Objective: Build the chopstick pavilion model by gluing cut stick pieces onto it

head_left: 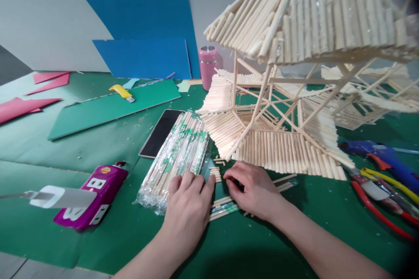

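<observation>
My left hand (188,202) lies flat on the near end of a clear plastic pack of wooden chopsticks (178,154), fingers stretched toward a small heap of short cut stick pieces (215,173). My right hand (253,189) is just right of that heap, fingers curled with the tips down on the green mat; whether they pinch a piece is hidden. A few loose chopsticks (221,209) lie under and between both hands. Directly behind stands a tall pavilion model of chopsticks (281,150), its big roof (310,8) overhanging at top right.
A black phone (160,133) lies left of the pack. A purple power strip (94,192) with a white plug (60,196) sits at near left. A blue glue gun (384,154) and red-handled pliers (379,213) lie right. Farther back are a yellow knife (121,92), pink tumbler (208,67), blue sheets (147,59).
</observation>
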A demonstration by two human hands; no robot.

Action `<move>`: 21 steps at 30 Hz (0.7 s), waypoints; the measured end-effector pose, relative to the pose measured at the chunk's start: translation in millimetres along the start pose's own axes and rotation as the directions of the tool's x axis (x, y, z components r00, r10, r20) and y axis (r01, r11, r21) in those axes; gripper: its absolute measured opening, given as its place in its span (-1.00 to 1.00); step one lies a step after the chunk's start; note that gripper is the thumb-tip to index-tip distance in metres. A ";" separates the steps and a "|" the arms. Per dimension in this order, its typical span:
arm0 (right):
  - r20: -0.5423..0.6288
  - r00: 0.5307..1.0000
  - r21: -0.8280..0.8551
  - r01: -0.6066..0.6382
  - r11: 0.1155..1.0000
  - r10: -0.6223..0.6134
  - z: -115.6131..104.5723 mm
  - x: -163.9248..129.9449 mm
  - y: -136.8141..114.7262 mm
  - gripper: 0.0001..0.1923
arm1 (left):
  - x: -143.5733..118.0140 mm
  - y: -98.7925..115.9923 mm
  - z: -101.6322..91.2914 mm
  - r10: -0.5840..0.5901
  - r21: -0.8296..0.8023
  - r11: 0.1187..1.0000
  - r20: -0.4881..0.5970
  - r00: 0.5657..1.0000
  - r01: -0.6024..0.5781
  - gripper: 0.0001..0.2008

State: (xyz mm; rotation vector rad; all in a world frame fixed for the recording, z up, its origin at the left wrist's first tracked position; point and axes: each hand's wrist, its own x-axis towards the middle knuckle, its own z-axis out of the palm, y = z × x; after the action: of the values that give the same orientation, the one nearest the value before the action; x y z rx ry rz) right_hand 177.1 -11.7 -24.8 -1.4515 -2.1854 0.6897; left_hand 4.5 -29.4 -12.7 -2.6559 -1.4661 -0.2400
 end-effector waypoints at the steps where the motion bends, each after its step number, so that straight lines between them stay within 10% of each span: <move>1: -0.001 1.000 0.001 -0.001 1.000 0.001 0.0 0.0 0.0 -0.86 | 0.5 -0.1 -0.4 0.001 0.000 1.000 0.005 1.000 -0.001 -0.74; 21: 0.010 1.000 -0.004 -0.003 1.000 0.003 -1.3 0.7 0.7 -0.85 | 6.3 -8.4 -9.0 0.003 -0.137 0.991 0.015 1.000 -0.001 -0.74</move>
State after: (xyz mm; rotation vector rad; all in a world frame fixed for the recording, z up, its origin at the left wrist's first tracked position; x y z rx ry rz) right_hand 178.1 -10.6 -24.2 -1.4569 -2.1935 0.6956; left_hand -0.1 -21.1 -2.6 -2.7717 -1.5040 -0.3326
